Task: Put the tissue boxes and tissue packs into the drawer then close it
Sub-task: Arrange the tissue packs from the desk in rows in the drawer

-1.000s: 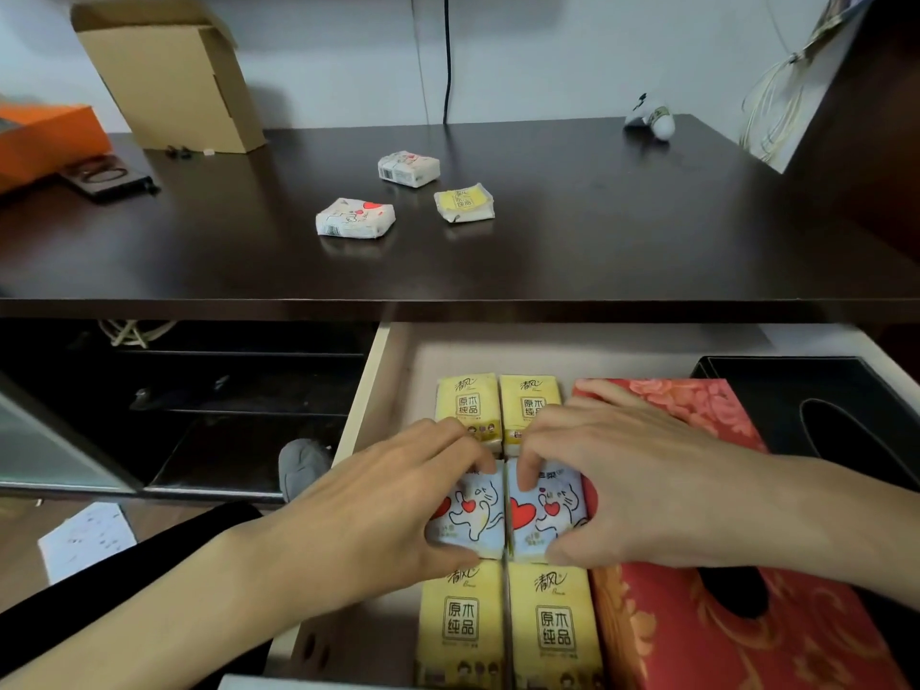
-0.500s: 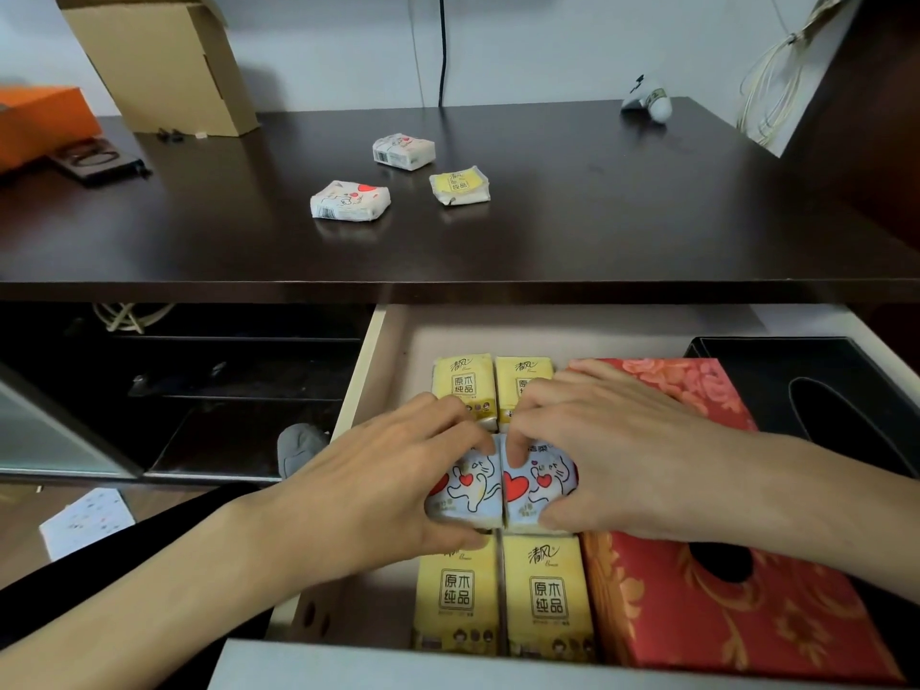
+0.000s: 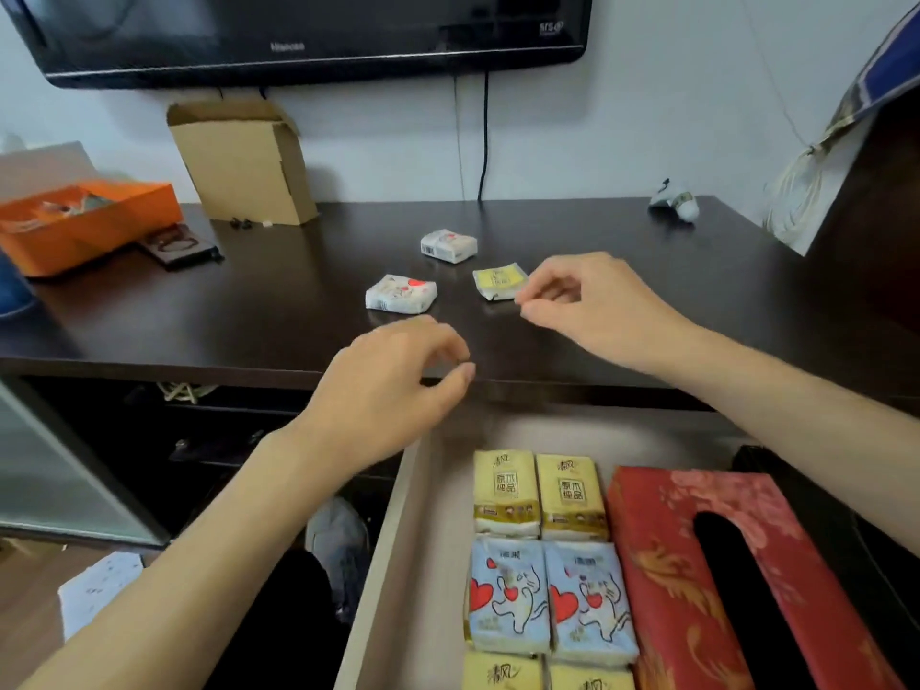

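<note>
Three small tissue packs lie on the dark tabletop: a white one with a red heart, a white one behind it, and a yellow one. My right hand hovers just right of the yellow pack, fingers curled and empty, fingertips at its edge. My left hand is over the table's front edge, loosely curled, holding nothing. Below, the open drawer holds yellow packs, two blue cat packs, a red tissue box and a black box.
An open cardboard box, an orange box and a dark flat item stand at the back left. A television hangs on the wall with a cable below. A small white object sits back right.
Both hands have let go of the blue cat packs in the drawer and risen to the tabletop. The view has tilted upward, showing the television.
</note>
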`<act>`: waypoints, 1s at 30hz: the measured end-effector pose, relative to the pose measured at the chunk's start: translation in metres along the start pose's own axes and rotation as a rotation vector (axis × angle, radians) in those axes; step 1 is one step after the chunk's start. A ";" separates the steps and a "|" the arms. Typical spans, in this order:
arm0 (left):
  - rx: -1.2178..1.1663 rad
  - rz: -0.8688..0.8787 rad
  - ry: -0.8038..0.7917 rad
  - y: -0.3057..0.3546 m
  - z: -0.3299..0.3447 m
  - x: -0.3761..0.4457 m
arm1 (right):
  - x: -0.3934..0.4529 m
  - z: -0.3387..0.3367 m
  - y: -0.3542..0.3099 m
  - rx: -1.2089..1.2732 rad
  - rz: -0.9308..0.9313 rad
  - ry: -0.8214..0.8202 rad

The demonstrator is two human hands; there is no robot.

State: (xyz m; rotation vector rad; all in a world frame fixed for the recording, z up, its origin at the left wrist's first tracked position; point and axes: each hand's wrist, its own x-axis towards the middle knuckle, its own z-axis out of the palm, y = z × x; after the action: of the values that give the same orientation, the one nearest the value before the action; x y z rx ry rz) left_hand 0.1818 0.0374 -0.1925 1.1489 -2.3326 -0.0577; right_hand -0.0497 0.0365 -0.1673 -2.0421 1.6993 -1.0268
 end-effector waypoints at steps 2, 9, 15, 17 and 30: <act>-0.028 -0.077 0.096 -0.017 0.004 0.025 | 0.038 0.010 0.010 -0.077 0.043 0.014; 0.106 -0.249 -0.061 -0.056 0.042 0.062 | 0.082 0.039 0.037 -0.395 0.098 -0.214; 0.003 -0.177 0.024 -0.061 0.042 0.054 | 0.047 0.022 0.041 -0.364 -0.067 -0.183; -0.066 -0.175 0.044 -0.061 0.039 0.049 | 0.035 0.014 0.040 -0.315 -0.097 -0.204; -0.151 -0.331 -0.019 -0.067 0.038 0.064 | 0.138 0.039 0.020 -0.118 0.111 -0.060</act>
State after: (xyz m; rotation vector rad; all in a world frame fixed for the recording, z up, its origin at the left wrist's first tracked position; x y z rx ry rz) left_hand 0.1809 -0.0606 -0.2141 1.4480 -2.0901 -0.3584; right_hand -0.0310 -0.1076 -0.1616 -2.0017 1.8596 -0.8408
